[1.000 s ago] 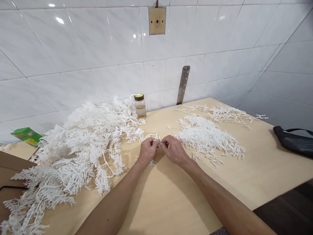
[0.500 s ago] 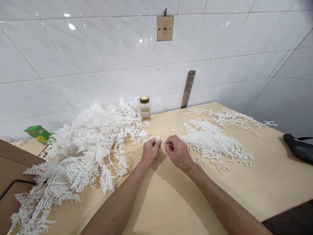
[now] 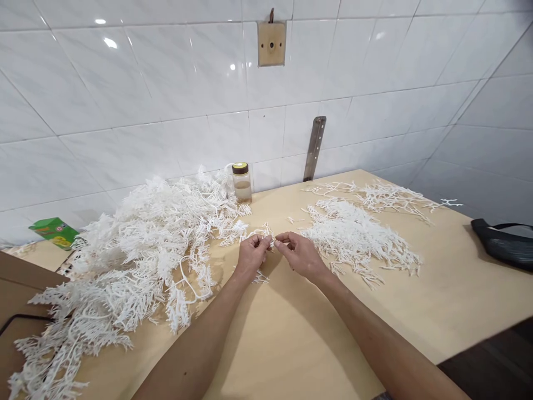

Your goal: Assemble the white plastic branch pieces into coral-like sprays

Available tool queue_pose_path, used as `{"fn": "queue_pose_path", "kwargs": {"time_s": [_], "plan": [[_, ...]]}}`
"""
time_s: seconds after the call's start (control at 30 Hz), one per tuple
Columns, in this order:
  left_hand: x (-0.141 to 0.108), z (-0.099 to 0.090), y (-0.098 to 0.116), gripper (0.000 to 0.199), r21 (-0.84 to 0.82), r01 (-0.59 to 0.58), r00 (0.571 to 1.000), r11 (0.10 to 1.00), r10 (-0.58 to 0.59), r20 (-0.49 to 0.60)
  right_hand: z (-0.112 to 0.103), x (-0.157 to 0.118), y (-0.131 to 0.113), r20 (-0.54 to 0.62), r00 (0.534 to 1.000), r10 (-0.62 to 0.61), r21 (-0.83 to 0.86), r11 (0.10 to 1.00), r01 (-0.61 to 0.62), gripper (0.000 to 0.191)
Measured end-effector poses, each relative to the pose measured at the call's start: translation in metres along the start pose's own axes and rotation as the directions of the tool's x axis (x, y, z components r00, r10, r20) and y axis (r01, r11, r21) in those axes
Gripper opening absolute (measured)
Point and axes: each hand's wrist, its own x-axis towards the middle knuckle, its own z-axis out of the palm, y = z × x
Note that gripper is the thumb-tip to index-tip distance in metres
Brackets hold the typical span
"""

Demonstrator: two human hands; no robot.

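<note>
My left hand [image 3: 252, 255] is closed in a pinch on a thin white plastic branch [image 3: 263, 229], part of which shows above the fingers. Right beside it, my right hand [image 3: 297, 253] pinches the same small piece, its fingertips almost touching the left ones. A large heap of white branching sprigs [image 3: 141, 250] lies to the left of my hands. On the right is a flatter pile of short white sprigs [image 3: 353, 236]. Beyond that pile lie bare white stems [image 3: 391, 197]. A few small bits [image 3: 260, 276] rest on the table under my left hand.
A jar with a dark lid [image 3: 241, 183] stands at the back of the table [image 3: 287, 344] by the tiled wall. A metal bracket [image 3: 315, 149] leans there too. On the left are a green box [image 3: 54, 232] and a cardboard box [image 3: 25, 294]; a black bag [image 3: 503, 244] lies at the right.
The right fingers have come from slightly apart to meet the piece at the left fingertips. The whole view has shifted a little, so everything appears further left.
</note>
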Motion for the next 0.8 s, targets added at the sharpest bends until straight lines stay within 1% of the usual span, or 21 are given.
{"fn": "queue_pose_path", "kwargs": {"time_s": [0.1,0.23,0.33,0.4,0.47,0.63,0.8], "plan": [[-0.001,0.001,0.001,0.042,0.005,0.006,1.000,1.000,-0.006,0.008,0.004,-0.001,-0.001,0.016,1.000,0.022,0.059,0.998,-0.023,0.029],[-0.001,0.002,0.001,0.040,0.004,0.013,1.000,1.000,-0.013,0.009,0.002,-0.001,-0.001,0.013,0.997,0.075,0.068,0.995,-0.076,0.027],[-0.001,0.002,-0.001,0.039,0.006,0.002,1.000,1.000,-0.002,0.015,0.002,-0.002,-0.003,0.058,0.988,0.143,0.098,0.984,-0.148,0.027],[-0.001,0.001,-0.003,0.039,0.007,-0.006,1.000,1.000,0.006,0.021,0.003,-0.002,-0.005,0.097,0.981,0.166,0.136,0.975,-0.178,0.027],[0.000,0.001,-0.005,0.039,0.010,-0.009,1.000,1.000,0.008,0.025,0.004,-0.003,-0.004,0.116,0.980,0.164,0.171,0.968,-0.182,0.026],[0.003,0.000,-0.010,0.040,0.020,-0.009,0.999,1.000,0.009,0.031,0.007,-0.002,-0.001,0.089,0.982,0.166,0.204,0.962,-0.181,0.024],[0.002,0.000,-0.007,0.039,0.047,0.015,0.999,0.999,-0.017,0.034,0.009,-0.003,0.002,0.106,0.985,0.137,0.203,0.967,-0.156,0.024]]}}
